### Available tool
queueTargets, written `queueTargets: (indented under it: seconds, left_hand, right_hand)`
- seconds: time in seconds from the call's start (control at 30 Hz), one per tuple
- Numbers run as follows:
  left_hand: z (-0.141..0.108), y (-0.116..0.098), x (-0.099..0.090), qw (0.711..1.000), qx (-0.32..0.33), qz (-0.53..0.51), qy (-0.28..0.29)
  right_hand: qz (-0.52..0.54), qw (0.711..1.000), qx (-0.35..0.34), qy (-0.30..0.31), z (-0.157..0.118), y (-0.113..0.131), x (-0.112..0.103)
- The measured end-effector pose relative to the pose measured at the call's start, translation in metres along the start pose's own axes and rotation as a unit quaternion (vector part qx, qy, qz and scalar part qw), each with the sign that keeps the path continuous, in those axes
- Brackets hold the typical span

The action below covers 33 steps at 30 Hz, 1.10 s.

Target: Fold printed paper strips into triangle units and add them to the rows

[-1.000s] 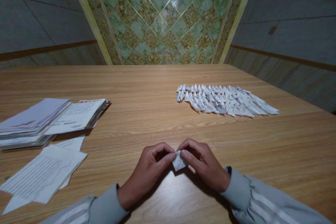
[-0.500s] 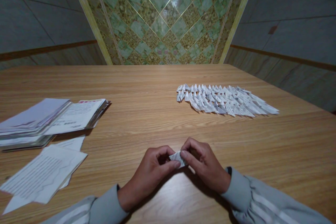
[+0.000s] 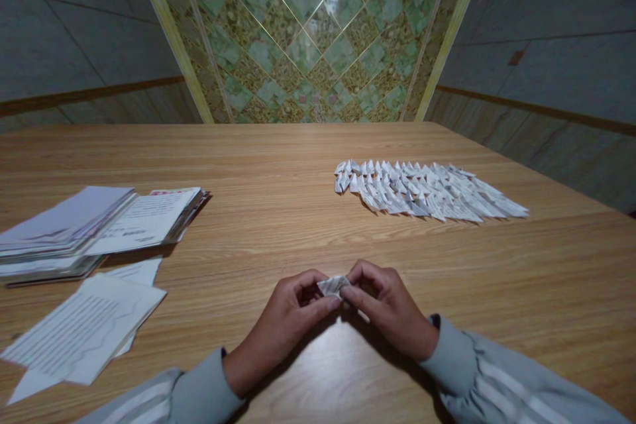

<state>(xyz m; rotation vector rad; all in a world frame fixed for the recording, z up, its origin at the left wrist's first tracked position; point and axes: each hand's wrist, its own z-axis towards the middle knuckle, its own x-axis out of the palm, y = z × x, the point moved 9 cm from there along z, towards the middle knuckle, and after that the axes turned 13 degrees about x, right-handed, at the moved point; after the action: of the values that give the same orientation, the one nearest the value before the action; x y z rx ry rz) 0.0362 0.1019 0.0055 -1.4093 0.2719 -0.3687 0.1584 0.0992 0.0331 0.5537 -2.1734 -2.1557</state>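
A small folded piece of printed paper [image 3: 333, 285] is pinched between both my hands just above the wooden table [image 3: 278, 212], near its front edge. My left hand [image 3: 288, 324] grips its left side with thumb and fingers. My right hand [image 3: 387, 308] grips its right side the same way. Both wrists rest on the table in grey sleeves. Farther back on the right lie rows of several similar small folded paper pieces [image 3: 427, 189], well apart from my hands.
An open stack of printed booklets [image 3: 94, 225] lies at the left. Loose torn printed sheets [image 3: 84, 328] lie in front of it near the table's left front. A green patterned tile wall stands behind the table.
The folded piece has turned between my fingers, from hanging point-down to lying flatter and higher. Both hands stay in the same place.
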Motion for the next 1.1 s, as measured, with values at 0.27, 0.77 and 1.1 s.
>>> queueTargets:
  seconds: [0.27, 0.77, 1.1]
  left_hand:
    - [-0.002, -0.004, 0.001, 0.997, 0.02, 0.075, 0.023]
    - [0.001, -0.042, -0.006, 0.951, 0.172, 0.258, 0.007]
    - [0.001, -0.027, -0.006, 0.969, 0.128, 0.211, 0.008]
  right_hand:
    - [-0.123, 0.988, -0.076, -0.053, -0.006, 0.02, -0.005]
    - [-0.202, 0.973, -0.113, -0.015, -0.006, 0.018, 0.004]
    - [-0.18, 0.977, -0.114, -0.029, -0.005, 0.014, 0.002]
